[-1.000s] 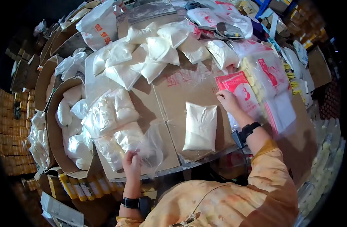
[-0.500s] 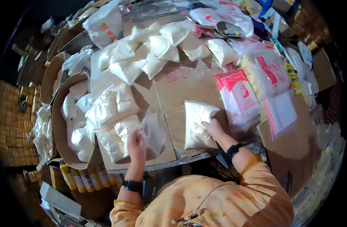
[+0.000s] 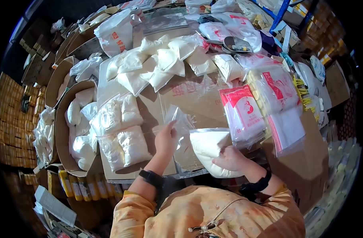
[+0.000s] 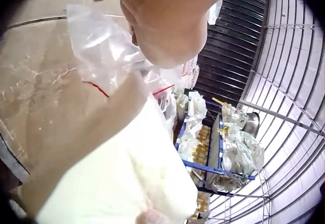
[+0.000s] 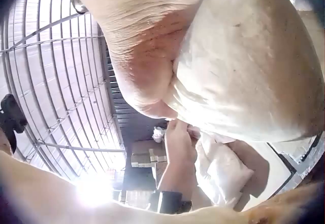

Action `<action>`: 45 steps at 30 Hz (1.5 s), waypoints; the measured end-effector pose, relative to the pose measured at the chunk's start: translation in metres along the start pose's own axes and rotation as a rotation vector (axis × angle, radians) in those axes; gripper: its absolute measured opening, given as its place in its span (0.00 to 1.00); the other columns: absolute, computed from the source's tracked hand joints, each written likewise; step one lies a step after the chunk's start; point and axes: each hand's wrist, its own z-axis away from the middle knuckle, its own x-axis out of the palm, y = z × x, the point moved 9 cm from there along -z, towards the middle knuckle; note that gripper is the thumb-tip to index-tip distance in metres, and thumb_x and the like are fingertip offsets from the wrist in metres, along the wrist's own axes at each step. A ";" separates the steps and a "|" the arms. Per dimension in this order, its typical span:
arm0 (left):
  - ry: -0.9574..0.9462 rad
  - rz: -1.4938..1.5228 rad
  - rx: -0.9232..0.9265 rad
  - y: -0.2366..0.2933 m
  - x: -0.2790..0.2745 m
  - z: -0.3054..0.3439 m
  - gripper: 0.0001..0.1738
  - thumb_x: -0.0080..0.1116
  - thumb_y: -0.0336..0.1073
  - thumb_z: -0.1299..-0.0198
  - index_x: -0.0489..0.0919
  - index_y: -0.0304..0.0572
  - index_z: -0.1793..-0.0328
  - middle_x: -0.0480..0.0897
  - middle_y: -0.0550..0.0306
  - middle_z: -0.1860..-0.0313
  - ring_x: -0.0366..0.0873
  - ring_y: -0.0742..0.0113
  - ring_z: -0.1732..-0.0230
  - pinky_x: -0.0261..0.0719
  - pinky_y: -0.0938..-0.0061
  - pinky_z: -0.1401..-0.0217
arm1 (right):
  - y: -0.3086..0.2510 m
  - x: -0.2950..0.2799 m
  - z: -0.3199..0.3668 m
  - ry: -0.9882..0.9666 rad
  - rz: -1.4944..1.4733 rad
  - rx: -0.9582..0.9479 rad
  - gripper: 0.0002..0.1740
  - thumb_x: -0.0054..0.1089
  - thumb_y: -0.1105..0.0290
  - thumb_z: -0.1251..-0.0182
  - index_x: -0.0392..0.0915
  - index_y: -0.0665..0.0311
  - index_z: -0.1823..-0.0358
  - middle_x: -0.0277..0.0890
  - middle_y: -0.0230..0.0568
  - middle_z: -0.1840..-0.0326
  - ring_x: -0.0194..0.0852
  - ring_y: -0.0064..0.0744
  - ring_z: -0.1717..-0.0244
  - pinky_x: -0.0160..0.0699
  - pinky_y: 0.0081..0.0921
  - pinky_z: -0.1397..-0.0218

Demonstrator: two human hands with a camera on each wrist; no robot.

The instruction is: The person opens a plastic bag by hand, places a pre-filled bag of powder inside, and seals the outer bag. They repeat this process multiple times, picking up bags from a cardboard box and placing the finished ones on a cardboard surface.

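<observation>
My right hand [image 3: 231, 159] grips a plump clear bag of white powder [image 3: 207, 144] by its side, close to the table's front edge. In the right wrist view, that powder bag [image 5: 249, 66] bulges beside the hand [image 5: 144, 56]. To its left, my left hand [image 3: 165, 139] pinches an unfilled clear zip bag [image 3: 182, 121] between thumb and fingers. The left wrist view shows red lines on this zip bag [image 4: 101, 46], overlapping the top of the powder bag [image 4: 122, 168]; the left hand's [image 4: 162, 21] fingertips are mostly hidden there.
Several powder bags [image 3: 165, 59] lie heaped at the back of the cardboard-covered table [image 3: 205, 105]. At left are packed bundles [image 3: 132, 144] and an open carton [image 3: 66, 103] of white bags. Pink-printed packs [image 3: 245, 113] and flat zip bags [image 3: 286, 127] lie at right. A scoop [image 3: 233, 44] rests behind.
My right hand left the pink-printed pack, took hold of the powder bag and drew it towards my body. My left hand moved right with the clear zip bag, up to the powder bag.
</observation>
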 end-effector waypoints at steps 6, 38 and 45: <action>-0.207 -0.122 0.016 -0.031 0.071 0.000 0.22 0.47 0.35 0.45 0.69 0.55 0.41 0.79 0.46 0.65 0.77 0.46 0.64 0.74 0.57 0.62 | 0.093 0.083 -0.076 -0.154 -0.199 0.053 0.17 0.60 0.63 0.49 0.75 0.68 0.61 0.77 0.44 0.72 0.75 0.30 0.70 0.72 0.28 0.61; -0.056 -0.271 0.548 -0.043 0.127 0.022 0.14 0.54 0.35 0.55 0.74 0.48 0.59 0.72 0.61 0.70 0.70 0.62 0.65 0.66 0.68 0.63 | 0.105 0.064 -0.111 0.765 -0.119 -0.028 0.06 0.52 0.69 0.43 0.68 0.63 0.70 0.71 0.45 0.69 0.71 0.51 0.68 0.70 0.39 0.67; 0.064 -0.160 0.431 -0.070 0.117 0.030 0.09 0.58 0.32 0.56 0.73 0.47 0.67 0.71 0.60 0.69 0.69 0.60 0.64 0.66 0.66 0.62 | 0.104 0.060 -0.135 0.789 -0.059 0.083 0.08 0.55 0.71 0.44 0.64 0.62 0.73 0.68 0.46 0.75 0.68 0.51 0.72 0.67 0.38 0.70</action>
